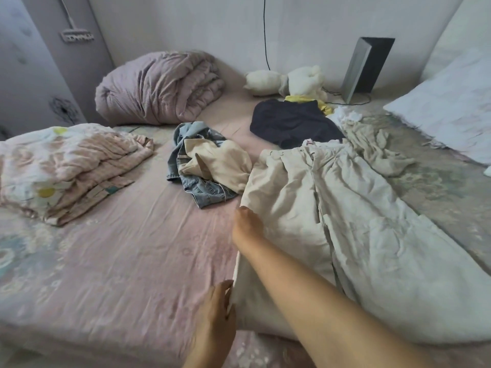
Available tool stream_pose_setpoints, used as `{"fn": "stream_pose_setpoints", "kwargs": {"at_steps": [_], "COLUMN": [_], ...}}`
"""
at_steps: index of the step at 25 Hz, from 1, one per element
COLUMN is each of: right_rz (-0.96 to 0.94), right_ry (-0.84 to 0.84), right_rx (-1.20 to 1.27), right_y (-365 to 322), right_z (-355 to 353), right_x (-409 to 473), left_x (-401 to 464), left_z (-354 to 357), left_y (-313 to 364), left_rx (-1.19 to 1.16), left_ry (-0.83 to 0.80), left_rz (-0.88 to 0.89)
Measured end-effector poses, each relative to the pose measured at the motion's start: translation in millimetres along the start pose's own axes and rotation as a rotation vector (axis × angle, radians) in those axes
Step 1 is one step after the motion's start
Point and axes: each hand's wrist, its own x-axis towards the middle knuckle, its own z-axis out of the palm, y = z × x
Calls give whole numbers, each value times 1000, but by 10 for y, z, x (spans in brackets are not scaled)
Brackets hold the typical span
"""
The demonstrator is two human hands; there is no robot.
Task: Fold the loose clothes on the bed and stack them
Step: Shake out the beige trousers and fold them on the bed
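The beige trousers [332, 221] lay spread flat at the bed's [119, 261] near right. I judged this the smoothing step: my right hand [245, 227] gripped their left edge, and my left hand [216, 314] touched it lower down, fingers fairly straight. Next, fold one leg over, edges aligned.

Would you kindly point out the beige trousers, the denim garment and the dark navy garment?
beige trousers [345, 221]: head view, middle of the spread legs.
denim garment [204, 188]: head view, lower folded part.
dark navy garment [292, 123]: head view, centre.
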Motion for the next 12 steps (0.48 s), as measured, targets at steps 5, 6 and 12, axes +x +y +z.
{"fn": "stream_pose_setpoints", "kwargs": {"at_steps": [5, 6, 12], "right_rz": [15, 47, 261], "right_ry": [-26, -24, 52], "right_rx": [249, 305, 387], "right_y": [568, 793, 2493], "right_z": [-799, -997, -1962], "right_x": [381, 471, 548], "left_x": [129, 134, -161], "left_z": [14, 128, 1676], "left_y": [656, 965, 2457], "left_rx": [146, 104, 418], "left_ry": [304, 333, 38], "left_rz": [162, 264, 707]}}
